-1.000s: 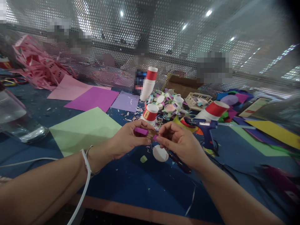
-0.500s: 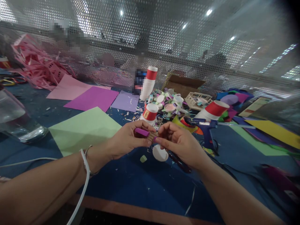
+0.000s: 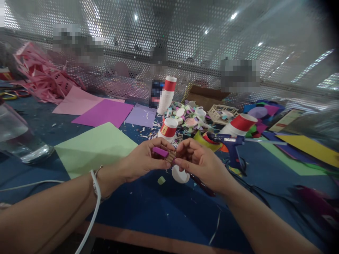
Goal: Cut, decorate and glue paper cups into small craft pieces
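Just above the blue tabletop, the left hand and the right hand meet fingertip to fingertip; between them sits a small brown piece with a purple strip on its left end, the left grip pinching the strip between thumb and forefinger, the right grip pinching the brown piece's other end (what the brown piece is made of I cannot tell, perhaps ribbed card); both grips are clenched on it and it hangs clear of the tabletop. Directly under the right grip lies a white disc; just beside that, below the left grip, a small pale green scrap. Beyond the two grips stands a red-banded paper cup, upside down, with a heap of cut paper pieces behind it; a second such cup lies tipped to the right of the right grip, and a blue glue gun stands near it. To the left of the left grip a light green sheet lies flat; farther off lie a magenta sheet and a clear glass.
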`<action>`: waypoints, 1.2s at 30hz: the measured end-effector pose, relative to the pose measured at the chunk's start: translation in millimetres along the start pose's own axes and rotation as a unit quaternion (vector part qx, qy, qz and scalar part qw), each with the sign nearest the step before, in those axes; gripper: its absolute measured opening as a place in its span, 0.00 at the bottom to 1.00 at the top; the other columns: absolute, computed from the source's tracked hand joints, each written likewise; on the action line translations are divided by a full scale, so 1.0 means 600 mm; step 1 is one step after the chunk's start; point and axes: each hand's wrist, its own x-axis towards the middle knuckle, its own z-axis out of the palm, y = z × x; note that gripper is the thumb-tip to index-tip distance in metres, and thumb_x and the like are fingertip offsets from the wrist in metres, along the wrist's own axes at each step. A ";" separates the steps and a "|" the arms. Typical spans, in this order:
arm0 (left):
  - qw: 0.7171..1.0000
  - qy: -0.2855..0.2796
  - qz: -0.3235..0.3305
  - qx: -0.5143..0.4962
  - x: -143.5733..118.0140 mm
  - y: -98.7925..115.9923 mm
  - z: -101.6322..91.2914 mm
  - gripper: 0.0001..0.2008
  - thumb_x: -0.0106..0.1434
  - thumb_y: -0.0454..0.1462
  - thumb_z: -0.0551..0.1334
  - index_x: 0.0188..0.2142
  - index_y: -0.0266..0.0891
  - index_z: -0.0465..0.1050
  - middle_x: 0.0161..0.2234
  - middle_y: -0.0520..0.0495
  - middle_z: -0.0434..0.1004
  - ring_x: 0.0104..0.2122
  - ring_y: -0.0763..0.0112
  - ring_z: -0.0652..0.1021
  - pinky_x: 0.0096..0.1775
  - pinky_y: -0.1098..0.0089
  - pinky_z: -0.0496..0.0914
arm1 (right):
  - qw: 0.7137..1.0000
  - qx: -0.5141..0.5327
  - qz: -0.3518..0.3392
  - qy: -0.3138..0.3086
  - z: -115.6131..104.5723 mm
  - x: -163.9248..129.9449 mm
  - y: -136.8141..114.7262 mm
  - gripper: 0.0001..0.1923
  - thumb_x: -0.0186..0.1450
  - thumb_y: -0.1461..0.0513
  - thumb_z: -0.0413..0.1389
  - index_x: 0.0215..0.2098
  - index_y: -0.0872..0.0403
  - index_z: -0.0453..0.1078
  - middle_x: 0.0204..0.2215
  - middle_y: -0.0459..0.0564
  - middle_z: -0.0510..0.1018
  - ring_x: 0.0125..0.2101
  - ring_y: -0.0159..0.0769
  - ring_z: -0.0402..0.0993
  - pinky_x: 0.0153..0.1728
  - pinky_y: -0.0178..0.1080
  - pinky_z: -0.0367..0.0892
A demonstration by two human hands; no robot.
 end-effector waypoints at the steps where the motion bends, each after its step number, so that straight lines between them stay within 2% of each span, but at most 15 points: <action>1: 1.000 -0.001 -0.005 -0.008 0.000 0.000 0.000 0.19 0.54 0.29 0.72 0.44 0.37 0.72 0.37 0.50 0.79 0.37 0.74 0.78 0.42 0.70 0.70 | 1.000 0.001 -0.001 0.000 0.000 0.000 0.001 0.11 0.65 0.62 0.63 0.42 0.53 0.65 0.34 0.44 0.70 0.29 0.27 0.70 0.29 0.34 0.67; 6: 0.999 0.020 -0.019 -0.021 0.004 -0.001 0.002 0.20 0.53 0.29 0.73 0.44 0.36 0.70 0.37 0.49 0.81 0.38 0.73 0.80 0.45 0.70 0.71 | 1.000 0.003 -0.018 -0.001 0.001 0.003 0.005 0.12 0.65 0.61 0.63 0.42 0.52 0.64 0.33 0.42 0.70 0.28 0.27 0.68 0.31 0.35 0.65; 15: 0.999 0.033 -0.006 0.002 0.005 -0.004 0.004 0.18 0.52 0.29 0.74 0.40 0.35 0.71 0.33 0.53 0.80 0.34 0.77 0.79 0.40 0.75 0.72 | 0.999 0.001 -0.048 0.003 0.013 0.000 0.006 0.12 0.65 0.65 0.61 0.41 0.52 0.61 0.32 0.42 0.67 0.27 0.27 0.64 0.28 0.36 0.61; 19: 0.999 0.050 -0.007 0.018 0.004 0.000 0.004 0.16 0.53 0.29 0.74 0.39 0.35 0.72 0.32 0.52 0.81 0.32 0.76 0.80 0.38 0.75 0.74 | 0.998 0.003 -0.064 0.000 0.011 -0.001 0.007 0.12 0.64 0.66 0.60 0.40 0.51 0.60 0.32 0.42 0.66 0.28 0.28 0.64 0.30 0.36 0.62; 26: 0.995 0.069 -0.021 0.069 0.000 0.012 0.008 0.05 0.62 0.34 0.68 0.34 0.34 0.74 0.28 0.49 0.82 0.29 0.74 0.82 0.34 0.74 0.75 | 0.997 -0.022 -0.068 -0.007 0.008 0.001 0.014 0.13 0.63 0.67 0.60 0.40 0.51 0.60 0.32 0.43 0.69 0.30 0.31 0.67 0.30 0.37 0.62; 33: 0.990 0.076 -0.040 0.114 -0.001 0.018 0.007 0.07 0.66 0.36 0.65 0.32 0.34 0.76 0.29 0.48 0.83 0.28 0.75 0.82 0.33 0.76 0.75 | 0.996 -0.063 -0.060 -0.028 0.001 0.006 0.011 0.09 0.63 0.67 0.59 0.41 0.54 0.67 0.33 0.45 0.74 0.29 0.30 0.69 0.29 0.35 0.64; 36: 0.990 0.073 -0.037 0.112 -0.003 0.020 0.007 0.04 0.64 0.35 0.66 0.35 0.35 0.76 0.30 0.49 0.83 0.29 0.76 0.82 0.33 0.77 0.75 | 0.996 -0.064 -0.064 -0.026 0.000 0.007 0.011 0.08 0.62 0.68 0.59 0.39 0.54 0.67 0.30 0.44 0.73 0.27 0.28 0.69 0.27 0.34 0.64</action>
